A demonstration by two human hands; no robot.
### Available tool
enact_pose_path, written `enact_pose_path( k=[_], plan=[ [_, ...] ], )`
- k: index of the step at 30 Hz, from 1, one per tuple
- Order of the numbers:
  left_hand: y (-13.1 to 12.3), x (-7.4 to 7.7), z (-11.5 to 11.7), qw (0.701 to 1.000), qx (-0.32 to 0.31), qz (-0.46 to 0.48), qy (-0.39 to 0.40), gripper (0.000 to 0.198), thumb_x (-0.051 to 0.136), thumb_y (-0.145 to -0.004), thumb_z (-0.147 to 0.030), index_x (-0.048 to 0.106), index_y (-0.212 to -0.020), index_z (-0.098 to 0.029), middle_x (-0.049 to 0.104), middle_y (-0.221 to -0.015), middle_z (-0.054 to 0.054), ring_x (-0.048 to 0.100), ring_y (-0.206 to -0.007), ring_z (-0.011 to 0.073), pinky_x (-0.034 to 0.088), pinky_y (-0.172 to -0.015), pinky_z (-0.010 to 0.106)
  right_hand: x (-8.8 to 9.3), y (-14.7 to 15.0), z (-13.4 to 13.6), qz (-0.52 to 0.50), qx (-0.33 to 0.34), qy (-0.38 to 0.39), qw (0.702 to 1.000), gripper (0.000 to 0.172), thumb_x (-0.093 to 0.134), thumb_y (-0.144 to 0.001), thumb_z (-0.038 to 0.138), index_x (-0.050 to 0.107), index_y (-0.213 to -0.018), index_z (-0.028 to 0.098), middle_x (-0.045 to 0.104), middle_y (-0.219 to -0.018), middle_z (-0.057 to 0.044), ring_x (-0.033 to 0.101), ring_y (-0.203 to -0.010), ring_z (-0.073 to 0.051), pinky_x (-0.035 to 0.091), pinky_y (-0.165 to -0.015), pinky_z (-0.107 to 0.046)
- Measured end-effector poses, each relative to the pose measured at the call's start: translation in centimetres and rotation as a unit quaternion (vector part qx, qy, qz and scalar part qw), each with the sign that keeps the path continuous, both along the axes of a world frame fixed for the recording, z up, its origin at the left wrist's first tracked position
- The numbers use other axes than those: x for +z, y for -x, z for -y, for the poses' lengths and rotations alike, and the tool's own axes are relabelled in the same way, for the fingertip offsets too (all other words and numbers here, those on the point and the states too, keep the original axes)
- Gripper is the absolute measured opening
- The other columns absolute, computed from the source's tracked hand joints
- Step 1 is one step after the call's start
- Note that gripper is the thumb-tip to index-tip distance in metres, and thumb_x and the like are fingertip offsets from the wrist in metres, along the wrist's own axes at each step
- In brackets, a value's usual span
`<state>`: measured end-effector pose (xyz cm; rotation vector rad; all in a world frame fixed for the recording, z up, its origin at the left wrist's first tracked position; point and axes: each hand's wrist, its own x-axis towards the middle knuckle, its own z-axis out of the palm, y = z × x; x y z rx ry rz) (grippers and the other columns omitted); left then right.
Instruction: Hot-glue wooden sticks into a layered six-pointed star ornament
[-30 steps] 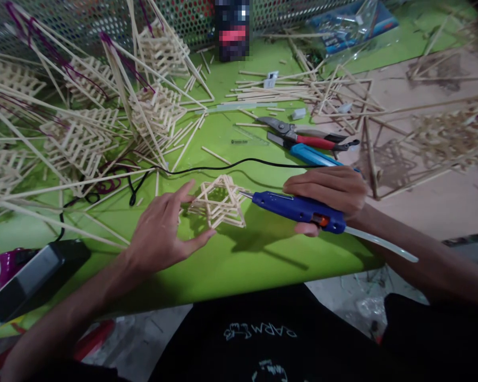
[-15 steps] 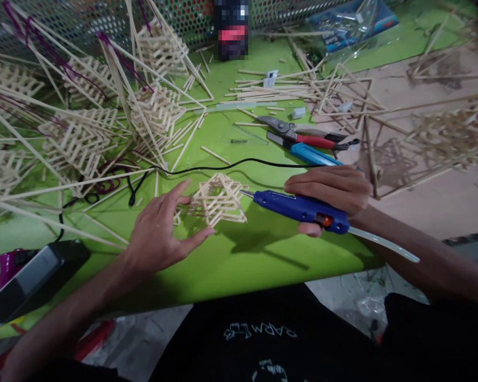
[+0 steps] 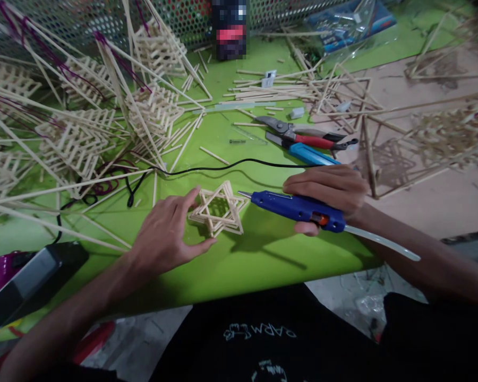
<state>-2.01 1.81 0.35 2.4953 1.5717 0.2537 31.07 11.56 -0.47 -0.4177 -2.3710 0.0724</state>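
Observation:
A small six-pointed star frame (image 3: 233, 225) of stacked thin wooden sticks sits on the green tabletop. My left hand (image 3: 161, 228) is at its left side, thumb and fingers spread around it; whether the fingertips touch it I cannot tell. My right hand (image 3: 330, 191) is wrapped round a blue glue gun (image 3: 279, 204). A clear glue stick (image 3: 386, 243) runs out of the gun's back end, and its metal nozzle points left, close to the star's right tip. The gun's black cord (image 3: 231, 165) crosses the table behind the star.
Finished-looking stick lattices (image 3: 79, 140) with purple string crowd the left. Pruning shears (image 3: 302, 132) and a blue-handled cutter (image 3: 313, 155) lie behind my right hand. Loose sticks (image 3: 271, 93) are farther back. A grey-black box (image 3: 35, 281) stands at the front left.
The star frame has tipped from a slanted, side-on pose to show its open star face upward. My left fingers shifted slightly around it. The glue gun stays nearly in place.

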Motion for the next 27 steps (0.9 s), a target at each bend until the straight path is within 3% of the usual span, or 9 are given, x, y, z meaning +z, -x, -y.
enact_pose_path(
  k=[9,17,27],
  plan=[
    [-0.29,-0.45,-0.1,1.0,-0.007,0.024,-0.005,0.101,0.076,-0.079,-0.054,0.022,-0.156,-0.016,0.067,-0.119,0.014,0.063,-0.106,0.0316,0.054,-0.093,0.05,0.04,0.2,0.12,0.008,0.005,0.001,1.0,0.053,0.053,-0.094,0.063,0.067,-0.091,0.013,0.072,-0.078,-0.011,0.073,-0.071,-0.021,0.06,-0.062,-0.033],
    [-0.3,-0.62,0.46,0.995,0.013,0.076,-0.067,0.098,0.077,-0.081,-0.039,0.019,-0.158,-0.018,0.065,-0.13,0.016,0.066,-0.115,0.0303,0.057,-0.099,0.048,0.24,0.1,-0.15,0.017,-0.002,0.001,1.0,0.049,0.057,-0.092,0.062,0.066,-0.09,0.014,0.072,-0.075,-0.01,0.072,-0.067,-0.02,0.059,-0.06,-0.032],
    [-0.36,-0.64,0.41,0.991,0.003,0.068,-0.118,0.1,0.078,-0.079,-0.033,0.019,-0.158,-0.015,0.066,-0.132,0.018,0.066,-0.118,0.0325,0.059,-0.099,0.049,0.55,0.07,0.13,0.022,0.002,-0.058,0.998,0.052,0.056,-0.09,0.068,0.061,-0.08,0.018,0.067,-0.068,-0.007,0.066,-0.059,-0.02,0.054,-0.05,-0.035]
  ],
)
